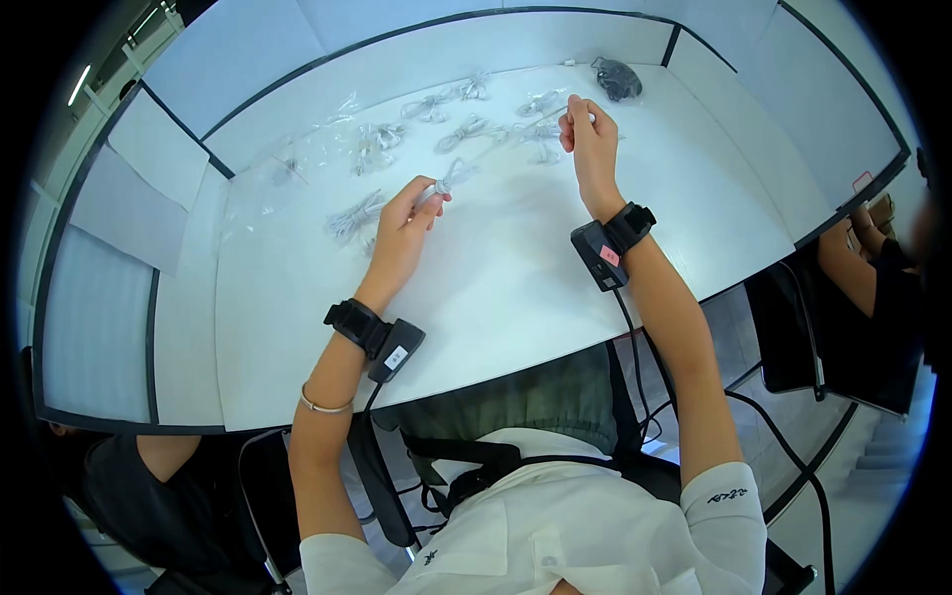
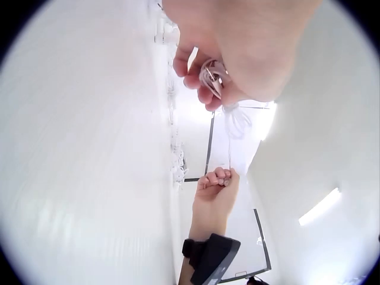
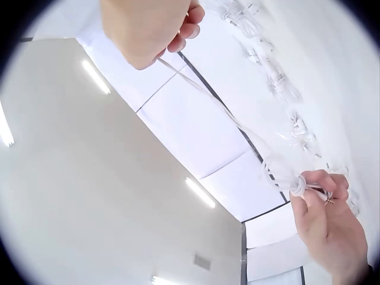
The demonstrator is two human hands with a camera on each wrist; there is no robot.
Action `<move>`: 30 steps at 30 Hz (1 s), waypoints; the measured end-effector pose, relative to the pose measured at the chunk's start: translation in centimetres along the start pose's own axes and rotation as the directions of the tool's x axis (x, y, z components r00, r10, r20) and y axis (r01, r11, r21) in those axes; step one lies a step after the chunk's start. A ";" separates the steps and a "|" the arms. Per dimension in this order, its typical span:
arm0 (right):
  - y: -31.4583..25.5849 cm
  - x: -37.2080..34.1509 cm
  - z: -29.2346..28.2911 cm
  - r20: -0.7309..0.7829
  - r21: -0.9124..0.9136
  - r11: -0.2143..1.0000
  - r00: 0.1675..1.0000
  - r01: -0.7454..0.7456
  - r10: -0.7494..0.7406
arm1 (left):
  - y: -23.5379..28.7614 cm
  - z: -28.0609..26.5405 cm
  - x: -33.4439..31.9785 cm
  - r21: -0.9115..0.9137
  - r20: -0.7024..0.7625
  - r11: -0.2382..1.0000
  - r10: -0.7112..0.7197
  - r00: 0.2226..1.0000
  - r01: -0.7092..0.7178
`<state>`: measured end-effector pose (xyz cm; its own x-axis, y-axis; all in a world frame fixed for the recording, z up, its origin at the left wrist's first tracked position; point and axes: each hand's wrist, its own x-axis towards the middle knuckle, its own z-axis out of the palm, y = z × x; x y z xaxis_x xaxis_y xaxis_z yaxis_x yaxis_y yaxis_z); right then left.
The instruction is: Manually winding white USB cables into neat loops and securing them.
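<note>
The left hand [image 1: 405, 230] grips a small coiled white cable [image 1: 443, 185] above the white table; in the left wrist view the coil [image 2: 215, 77] lies between thumb and curled fingers. From that bundle, loose loops [image 3: 278, 172] and a stretch of cable [image 3: 222, 107] run to the right hand [image 3: 151, 27] in the right wrist view. The right hand [image 1: 593, 149] is raised to the right and farther back, fingers curled, pinching the cable's other end. Metal plug tips [image 3: 329, 200] show at the left hand's palm.
Several white cable bundles [image 1: 466, 132] lie across the back half of the table [image 1: 516, 297]. A thicker bundle [image 1: 354, 215] sits left of the left hand, clear plastic [image 1: 288, 169] at the back left. A dark bagged item [image 1: 617, 79] rests at the back right; low white partitions surround the table.
</note>
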<state>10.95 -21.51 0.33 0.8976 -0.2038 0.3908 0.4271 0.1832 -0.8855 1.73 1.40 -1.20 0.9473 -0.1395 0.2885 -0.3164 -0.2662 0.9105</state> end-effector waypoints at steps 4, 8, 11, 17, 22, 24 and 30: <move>0.2 0.2 -0.3 0.069 -0.136 0.991 0.998 0.016 -0.007 | 0.4 0.0 0.3 -0.200 -0.115 0.979 0.000 0.993 -0.023; 0.0 -0.2 0.1 0.080 -0.120 0.993 0.997 0.019 -0.010 | -0.4 -0.9 0.5 -0.180 -0.176 0.979 -0.126 0.976 0.093; -0.1 -0.2 0.1 0.068 -0.114 0.993 0.997 0.029 -0.021 | -0.8 -1.2 0.4 -0.065 -0.177 0.982 -0.186 0.966 0.177; -0.8 -0.1 -0.1 0.000 0.030 0.996 0.996 0.089 -0.089 | 0.3 -0.6 -0.5 0.521 -0.068 0.849 -0.065 0.996 0.091; -1.1 0.4 -0.5 -0.073 0.084 0.992 0.993 0.096 -0.090 | 0.3 -0.3 -0.5 0.481 0.092 0.868 0.086 0.992 -0.120; -1.0 0.6 -0.9 -0.108 0.047 0.996 0.991 0.081 -0.075 | 0.2 0.0 -0.6 0.388 0.113 0.913 0.088 0.990 -0.125; 1.0 2.2 -2.6 -0.168 0.029 0.999 0.986 -0.012 0.017 | 1.0 0.0 -0.5 0.255 0.193 0.967 -0.051 0.980 0.000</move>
<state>13.09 -24.25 -0.36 0.8735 -0.3594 0.3282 0.4195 0.2138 -0.8822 0.95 1.19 -0.43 0.9347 -0.3073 0.1788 -0.3185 -0.5004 0.8051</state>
